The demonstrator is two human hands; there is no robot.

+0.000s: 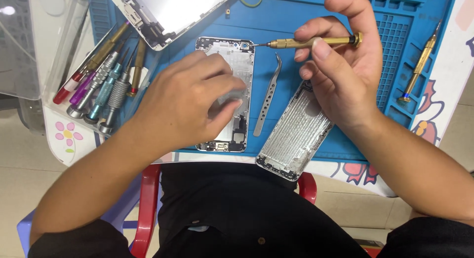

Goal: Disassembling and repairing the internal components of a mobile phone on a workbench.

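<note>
A row of screwdrivers lies in a clear tray at the left; beside it the left hand rests flat, fingers loosely spread, on an open phone shell on the blue mat, gripping nothing; metal tweezers lie just right of the shell; a second phone shell lies tilted below the right hand, whose fingers pinch a brass screwdriver, its tip at the first shell's top corner; another brass screwdriver lies far right.
</note>
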